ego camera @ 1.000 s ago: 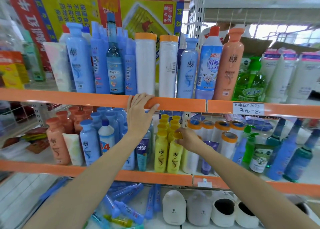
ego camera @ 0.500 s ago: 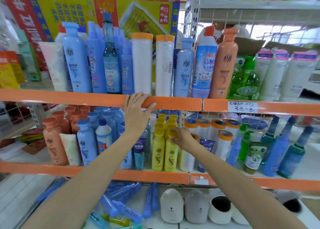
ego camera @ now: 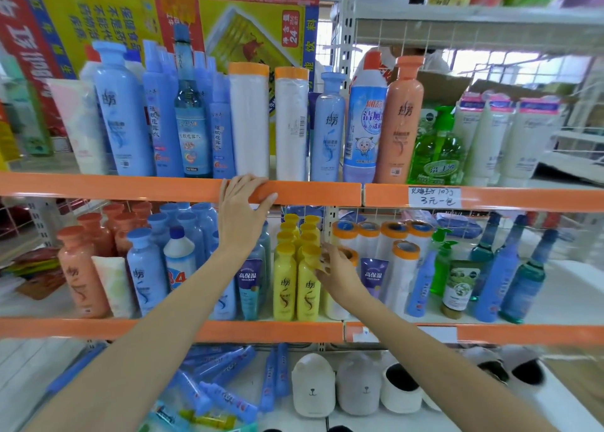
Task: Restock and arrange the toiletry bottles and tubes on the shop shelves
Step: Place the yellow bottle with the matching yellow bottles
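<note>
My left hand (ego camera: 243,216) holds the orange front edge of the upper shelf (ego camera: 147,186), fingers curled over its top and thumb across the front. On the middle shelf my right hand (ego camera: 336,273) wraps a white roll with an orange cap (ego camera: 348,254), fingertips pressed between it and the front yellow bottle (ego camera: 307,289). Two rows of yellow bottles run back behind that one. More orange-capped rolls (ego camera: 403,258) stand to the right, with a purple tube (ego camera: 373,276) in front. The roll's lower part is hidden by my hand.
The upper shelf carries tall blue bottles (ego camera: 122,118), two white rolls (ego camera: 250,121), an orange bottle (ego camera: 400,121) and a green pump bottle (ego camera: 439,150). Orange and blue bottles (ego camera: 145,274) fill the middle shelf's left. Blue tubes (ego camera: 225,386) and bear-faced white pots (ego camera: 312,387) lie below.
Both hands keep their places on the shelf edge and the roll. The view has drifted, so the shelves sit slightly further left in frame.
</note>
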